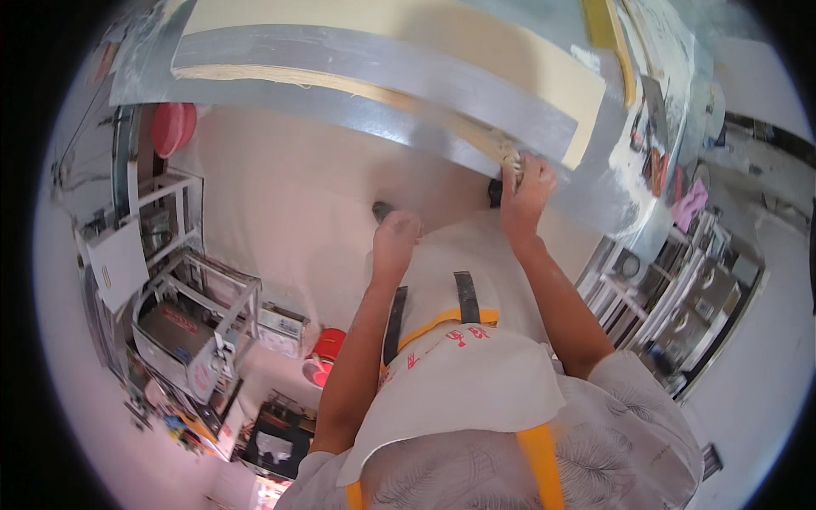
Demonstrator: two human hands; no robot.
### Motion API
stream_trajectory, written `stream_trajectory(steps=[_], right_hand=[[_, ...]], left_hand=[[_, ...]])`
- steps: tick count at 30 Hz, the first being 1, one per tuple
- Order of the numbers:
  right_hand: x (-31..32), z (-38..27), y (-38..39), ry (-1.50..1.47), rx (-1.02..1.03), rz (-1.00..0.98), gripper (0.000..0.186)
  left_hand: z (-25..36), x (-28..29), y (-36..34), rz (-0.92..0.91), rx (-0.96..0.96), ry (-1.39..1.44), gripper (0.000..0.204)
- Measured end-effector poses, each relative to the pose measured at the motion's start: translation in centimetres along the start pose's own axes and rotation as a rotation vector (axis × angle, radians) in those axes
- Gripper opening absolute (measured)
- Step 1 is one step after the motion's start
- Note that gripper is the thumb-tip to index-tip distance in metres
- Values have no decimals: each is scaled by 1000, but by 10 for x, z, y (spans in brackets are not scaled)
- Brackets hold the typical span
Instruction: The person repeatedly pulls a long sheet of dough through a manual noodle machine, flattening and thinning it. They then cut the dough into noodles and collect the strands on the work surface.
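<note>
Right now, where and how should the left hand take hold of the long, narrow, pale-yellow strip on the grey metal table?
Probably pinch the strip mid-length, the left hand coming over the near edge of the table: the strip runs long and thin alongside, frayed in places, and the right hand has its right end.

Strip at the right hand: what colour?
The strip is pale yellow, clearest in head view.

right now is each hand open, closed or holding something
Left hand: curled; whether fully closed or holding anything cannot be told.
Right hand: closed on the pale strands.
</note>
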State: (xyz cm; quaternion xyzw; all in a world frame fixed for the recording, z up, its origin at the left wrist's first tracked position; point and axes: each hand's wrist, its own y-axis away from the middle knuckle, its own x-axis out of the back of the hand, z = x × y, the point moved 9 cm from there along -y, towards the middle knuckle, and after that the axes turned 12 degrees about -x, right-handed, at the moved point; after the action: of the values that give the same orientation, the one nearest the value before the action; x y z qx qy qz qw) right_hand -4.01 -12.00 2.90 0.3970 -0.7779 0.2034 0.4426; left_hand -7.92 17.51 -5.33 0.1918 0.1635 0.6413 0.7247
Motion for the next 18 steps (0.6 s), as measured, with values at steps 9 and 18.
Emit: stream_trajectory(steps=[9,18], right_hand=[[-61,-93,20,-67,-153,209,41],[-133,-206,29,-233,-188,230,37]], left_hand=[[109,56,-85,-239,-169,-83,19],[127,94,-194,-431,-425,-243,31]])
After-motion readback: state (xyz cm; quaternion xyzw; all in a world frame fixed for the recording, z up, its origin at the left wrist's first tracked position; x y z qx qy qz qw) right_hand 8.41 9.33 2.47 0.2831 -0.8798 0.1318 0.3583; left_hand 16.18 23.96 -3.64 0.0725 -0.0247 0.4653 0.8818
